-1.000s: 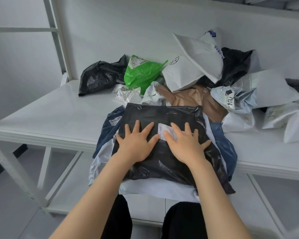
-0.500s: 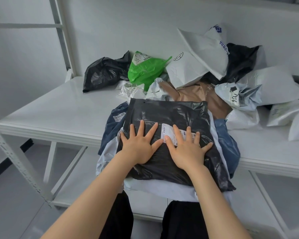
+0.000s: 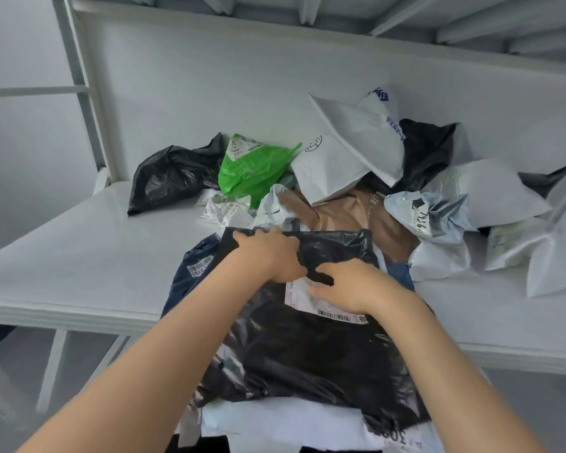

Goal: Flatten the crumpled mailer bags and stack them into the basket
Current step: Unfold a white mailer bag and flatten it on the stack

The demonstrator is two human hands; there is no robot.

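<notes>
A black mailer bag (image 3: pixel 301 351) with a white shipping label (image 3: pixel 324 305) lies on top of a stack of flattened bags at the table's front edge. Under it show a dark blue bag (image 3: pixel 190 273) and a white bag (image 3: pixel 275 420). My left hand (image 3: pixel 268 253) presses on the black bag's far edge, fingers curled over it. My right hand (image 3: pixel 350 286) lies flat on the bag by the label. Behind them sits a heap of crumpled bags: black (image 3: pixel 170 178), green (image 3: pixel 252 168), brown (image 3: pixel 350 214) and white (image 3: pixel 366 138). No basket is in view.
The white table (image 3: pixel 62 256) is the shelf of a metal rack with an upright post (image 3: pixel 82 89) at the left and a white back wall. More crumpled white bags (image 3: pixel 536 250) lie at the right. The floor shows below the table edge.
Both hands have slid forward from the middle of the black bag toward its far edge. The camera has tilted up and moved closer.
</notes>
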